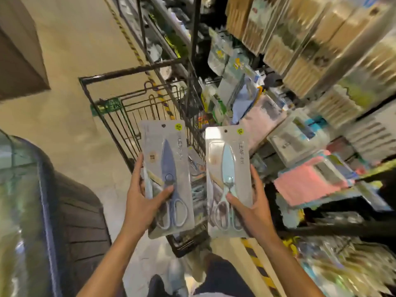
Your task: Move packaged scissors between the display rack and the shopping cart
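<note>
Both packs carry the word "LEAF" printed along the right side of the card, followed by some more signs that I cannot read. Each has a round yellow-green sticker in the upper right corner and a small hanging hole at the top middle.

The left hand [143, 202] grips the grey card pack with the dark blue scissors [168, 179] under clear plastic. The thumb lies across the front near the pivot of the blades, and the other fingers are curled behind the left edge. There is a small square orange label on this card, left of the blade, too blurred to read.

The right hand [251, 207] grips the grey card pack with the pale mint-green scissors [228, 181]. Its thumb presses on the front just below the pivot, and the fingers wrap the right edge from behind.

The two packs are upright, side by side and a little apart, the blades pointing to 12 o'clock and the handles to 6 o'clock.

Behind and below them, between the hands, stands the black wire shopping cart [120, 116], with a green tag [107, 106] on its rim at about 10 o'clock from the blue pack. Something lies inside the cart, but it is unclear.

From 12 to 4 o'clock rises the display rack [321, 86], crowded with blurred packaged goods.
</note>
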